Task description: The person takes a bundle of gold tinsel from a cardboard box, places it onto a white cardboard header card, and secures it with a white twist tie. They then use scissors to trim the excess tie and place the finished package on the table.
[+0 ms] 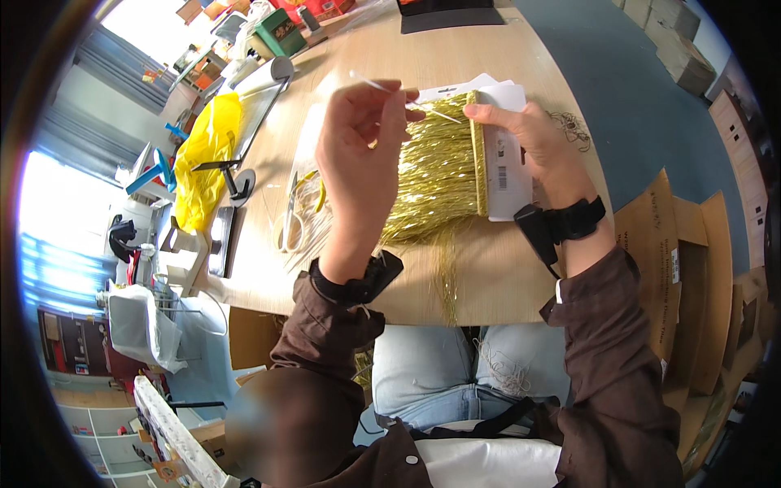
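My left hand (366, 140) pinches a thin white strip (442, 113), which looks like a cable tie, between thumb and fingers. The strip slants over a gold tinsel fringe (436, 165) that lies across the table. A white card (505, 177) with a barcode sits under the fringe's gold top band (479, 165). My right hand (537, 131) holds the card's right side, its thumb near the band and its other fingers mostly hidden. Some tinsel strands (448, 274) trail down toward the table's near edge.
Left of my left hand lie scissors (291, 232), a yellow-handled tool (320, 194) and several thin pale strips (314, 235). A yellow plastic bag (210, 158) and a small black stand (235, 183) are farther left. Tangled thread (572, 129) lies at right; cardboard boxes (647, 262) stand beside the table.
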Tool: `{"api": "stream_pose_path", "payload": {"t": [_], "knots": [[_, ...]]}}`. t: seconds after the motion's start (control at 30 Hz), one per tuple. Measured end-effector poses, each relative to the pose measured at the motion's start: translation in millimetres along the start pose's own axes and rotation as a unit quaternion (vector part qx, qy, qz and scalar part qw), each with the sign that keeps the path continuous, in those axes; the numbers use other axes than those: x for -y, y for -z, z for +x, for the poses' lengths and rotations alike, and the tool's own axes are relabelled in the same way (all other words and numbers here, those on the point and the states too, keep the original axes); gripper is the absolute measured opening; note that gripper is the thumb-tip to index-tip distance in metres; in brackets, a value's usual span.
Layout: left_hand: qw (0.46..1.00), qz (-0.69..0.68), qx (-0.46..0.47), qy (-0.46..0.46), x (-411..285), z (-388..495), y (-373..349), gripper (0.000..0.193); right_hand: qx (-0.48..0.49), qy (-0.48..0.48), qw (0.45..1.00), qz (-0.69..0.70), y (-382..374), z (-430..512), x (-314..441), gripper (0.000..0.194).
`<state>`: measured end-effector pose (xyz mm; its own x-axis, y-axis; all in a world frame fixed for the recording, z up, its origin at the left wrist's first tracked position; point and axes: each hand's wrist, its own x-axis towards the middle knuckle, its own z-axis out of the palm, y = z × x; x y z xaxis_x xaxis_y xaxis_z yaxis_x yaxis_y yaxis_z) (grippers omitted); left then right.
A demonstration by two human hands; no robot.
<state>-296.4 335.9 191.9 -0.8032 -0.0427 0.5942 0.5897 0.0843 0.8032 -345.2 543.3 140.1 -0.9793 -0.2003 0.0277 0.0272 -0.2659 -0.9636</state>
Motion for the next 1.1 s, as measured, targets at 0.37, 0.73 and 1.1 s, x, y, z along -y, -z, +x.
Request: {"api": "stream_pose_path", "payload": {"t": [0.37,0.73,1.1], "knots": [[0.995,0.041,0.051,0.072,25.9,-4.2,-8.3,0.009,-0.024,0.002,0.996,-0.082,2.6,-3.2,2.1,0.043],[0.991,0.113,0.042,0.053,25.4,-12.2,-10.5,0.011,0.002,-0.027,0.996,-0.088,4.2,-7.9,8.3,0.047],[0.981,0.151,0.084,0.091,27.5,-14.7,-12.6,0.015,0.012,-0.010,0.997,-0.074,-0.3,-9.2,8.2,0.045]]}}
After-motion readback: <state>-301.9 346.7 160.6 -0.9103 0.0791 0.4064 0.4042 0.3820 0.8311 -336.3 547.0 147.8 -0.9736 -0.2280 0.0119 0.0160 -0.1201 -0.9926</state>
